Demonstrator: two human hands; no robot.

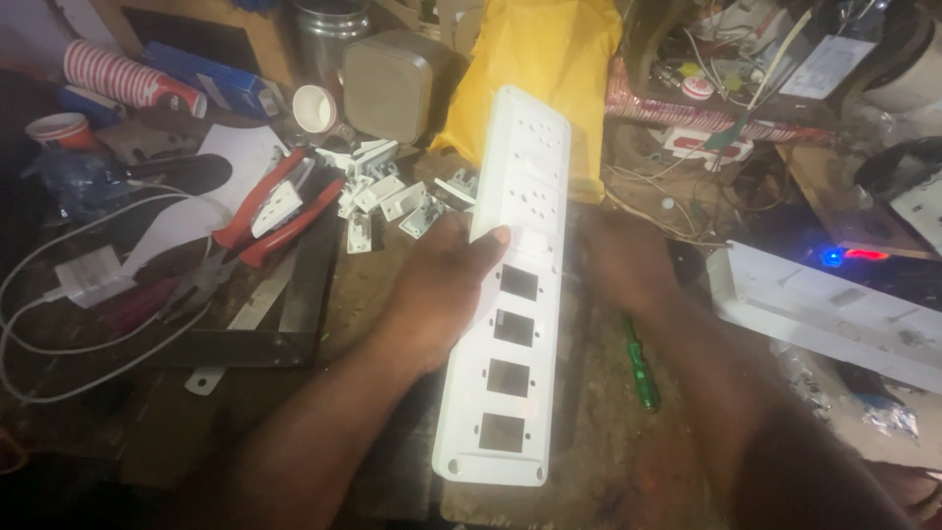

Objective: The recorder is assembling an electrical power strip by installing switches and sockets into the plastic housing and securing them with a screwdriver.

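- Left hand (446, 290) grips the long white socket-strip cover (505, 294) at its left edge, about mid-length; my thumb lies on the front face and the other fingers wrap out of sight behind it.
- Right hand (628, 265) sits at the cover's right edge, dark and blurred; I cannot tell whether it is spread or closed on the rim.
- Cover position: raised over the workbench (599, 461), tilted, its far end reaching toward the yellow bag (540, 59).
- Step in hand, as I judge it: holding and inspecting the bare cover. Four square cut-outs nearest me stand empty; the far half shows pin holes.
- Next move, by my estimate, calls for a steady left grip while the right hand frees itself to fetch a part.
- Loose white switch modules (378, 201) lie left of the cover's far half, near it.
- Red-handled pliers (270, 211) lie further left, beyond the modules.
- Green screwdriver (643, 368) lies just right of the cover's near half.
- Open room: bare bench shows right of the cover's near end; a second white casing (824, 314) bounds the right side.
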